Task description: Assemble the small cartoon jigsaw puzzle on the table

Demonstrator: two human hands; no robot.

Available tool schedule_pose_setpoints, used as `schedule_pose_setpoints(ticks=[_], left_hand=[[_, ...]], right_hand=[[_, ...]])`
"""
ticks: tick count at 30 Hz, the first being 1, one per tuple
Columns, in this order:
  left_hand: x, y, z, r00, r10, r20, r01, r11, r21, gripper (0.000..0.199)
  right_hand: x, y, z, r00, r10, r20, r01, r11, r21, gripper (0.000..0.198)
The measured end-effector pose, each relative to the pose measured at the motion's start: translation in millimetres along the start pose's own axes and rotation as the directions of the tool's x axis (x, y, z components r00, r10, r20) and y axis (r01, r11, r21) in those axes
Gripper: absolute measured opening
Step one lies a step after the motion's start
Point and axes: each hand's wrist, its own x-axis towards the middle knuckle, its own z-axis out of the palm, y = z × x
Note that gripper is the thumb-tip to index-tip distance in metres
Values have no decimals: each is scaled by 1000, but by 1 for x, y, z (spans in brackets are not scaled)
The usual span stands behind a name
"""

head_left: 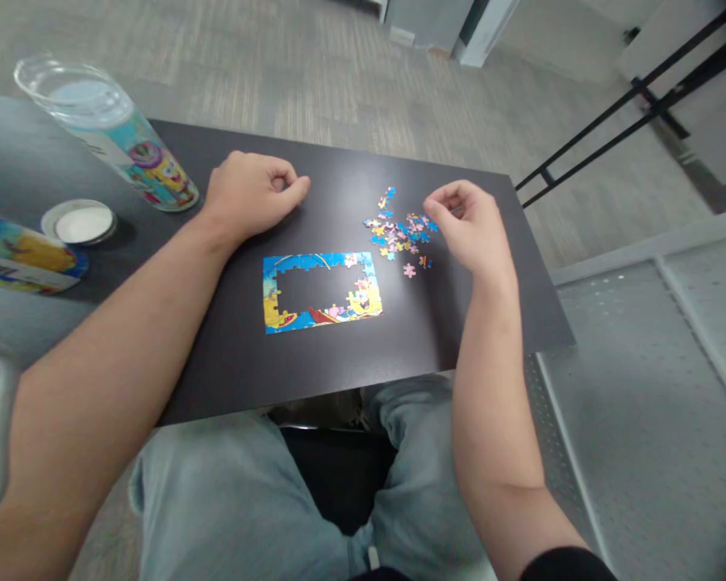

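A puzzle frame (270, 278) lies in the middle of the dark table, its colourful border pieces joined around a bare centre. To its upper right is a loose pile of jigsaw pieces (399, 236), mostly blue, pink and yellow. My right hand (469, 222) hovers at the right edge of that pile, thumb and fingers pinched together; whatever may be between them is hidden. Beyond the frame's upper left, my left hand (254, 192) rests on the table with its fingers curled in a loose fist and the thumb out. Nothing shows in it.
On the left stands a tall clear canister (139, 157) with a cartoon label. Beside it sit a round lid (80, 222) and another cartoon-printed container (24, 254). A pale curved handle or rim (3, 428) crosses the lower left corner. Black metal bars (617, 121) rise beyond the table's right end.
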Motion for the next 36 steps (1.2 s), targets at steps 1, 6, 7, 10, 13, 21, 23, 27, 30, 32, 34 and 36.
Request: schedule_pose_setpoints(ticks=[1, 6, 7, 10, 13, 21, 23, 27, 30, 32, 34, 36], left_hand=[[0, 0, -1, 1000, -1, 3, 1, 1000, -25, 43], [-1, -2, -3, 1000, -10, 14, 11, 999, -50, 35], [-1, -2, -4, 1000, -13, 16, 14, 999, -43, 35], [-2, 0, -6, 999, -23, 24, 24, 999, -39, 35], [-3, 2, -8, 999, -25, 31, 25, 1000, -18, 34], [-4, 7, -8, 999, -7, 32, 7, 1000, 1, 34], [-4, 6, -8, 999, -9, 34, 9, 1000, 4, 33], [-3, 5, -7, 999, -4, 35, 3, 1000, 13, 34], [-4, 4, -7, 999, 5, 40, -6, 1000, 15, 34], [-5, 5, -8, 999, 3, 45, -3, 1000, 16, 36], [-6, 7, -10, 999, -5, 48, 4, 1000, 17, 36], [-7, 8, -11, 999, -12, 49, 11, 1000, 21, 35]], right_hand=[[0, 2, 3, 1000, 27, 0, -27, 999, -17, 9], [2, 7, 5, 990, 143, 3, -142, 985, -101, 13], [2, 7, 4, 985, 172, -9, -172, 977, -124, 14], [4, 9, 1, 978, 207, 26, -200, 966, -162, 10], [3, 3, 11, 979, 127, 159, -101, 982, -159, 4], [-3, -24, 46, 959, 49, 279, 1, 984, -176, 13], [-4, -25, 46, 958, 47, 283, 2, 986, -170, 13], [-2, -21, 39, 953, 52, 300, 0, 985, -170, 14], [0, -19, 36, 956, 52, 287, 2, 983, -185, 14], [2, -20, 39, 959, 42, 280, 7, 985, -170, 14], [3, -22, 44, 961, 39, 275, 5, 987, -159, 17], [4, -25, 50, 960, 42, 277, 3, 988, -157, 16]])
